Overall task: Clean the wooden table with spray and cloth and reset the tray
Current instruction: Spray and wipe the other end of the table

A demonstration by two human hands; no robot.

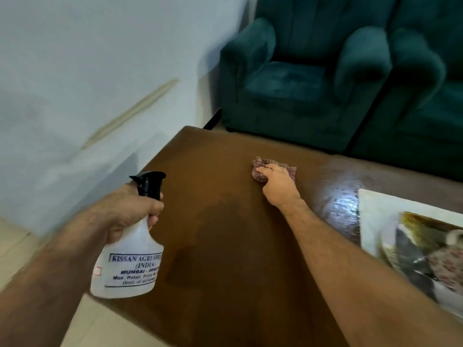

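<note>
Left hand (pixel 132 206) grasps the neck of a translucent white spray bottle (pixel 127 261), fingers curled round it below the black trigger head (pixel 149 182); bottle held upright above the near-left edge of the desk (pixel 225 246), nozzle pointing left-ish, printed label facing camera. Right hand (pixel 278 182) is reached out across the desk, fingers bunched on a checked reddish cloth (pixel 260 169), pressing it to the wood near the far middle of the top. Cloth is crumpled, mostly under the hand, edges sticking out both sides. Desk top is brown wood, darker patch in the middle near side, glossy reflection on the right. White tray (pixel 375 214) sits on the desk at the right edge of view, holding blurred items, can't tell what. Teal armchair (pixel 300 78) beyond the desk's far edge, a second teal seat (pixel 431 96) just beside it. Pale wall (pixel 87 71) on the left, light floor (pixel 15 244) below.
</note>
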